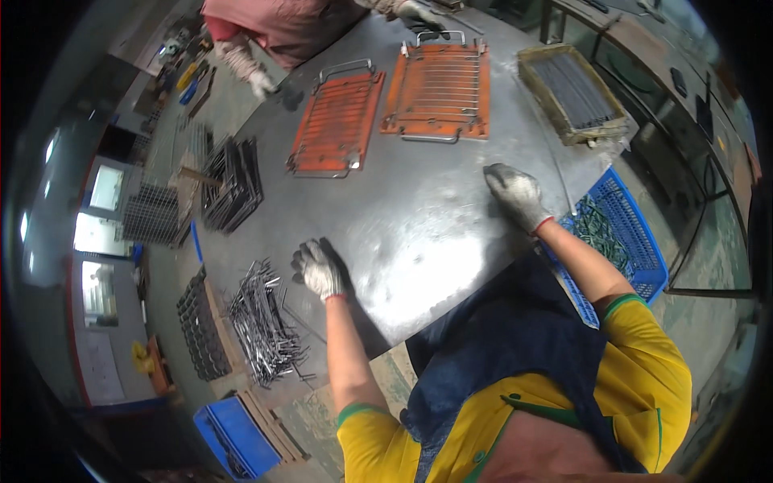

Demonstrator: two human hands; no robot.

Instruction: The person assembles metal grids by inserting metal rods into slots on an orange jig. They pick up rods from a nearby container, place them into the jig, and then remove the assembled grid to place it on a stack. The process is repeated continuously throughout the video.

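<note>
My left hand (320, 271), in a white knit glove with grey fingers, is over the metal table (403, 225) with its fingers apart and nothing in them. Beside it, at the table's left edge, lies a heap of short metal rods (266, 326). My right hand (517, 196), gloved the same way, rests at the right of the tabletop, fingers loosely bent and no object visible in them. Farther off lie two orange jig plates, the left one (336, 121) and the right one (439, 88). Thin wires run across the right plate.
A person in pink (282, 28) with gloved hands stands across the table. At far right sits a tray of dark rods (573, 88). A blue basket (644, 241) holding green pieces is beside my right arm. Wire racks (232, 181) and a blue bin (237, 435) are left.
</note>
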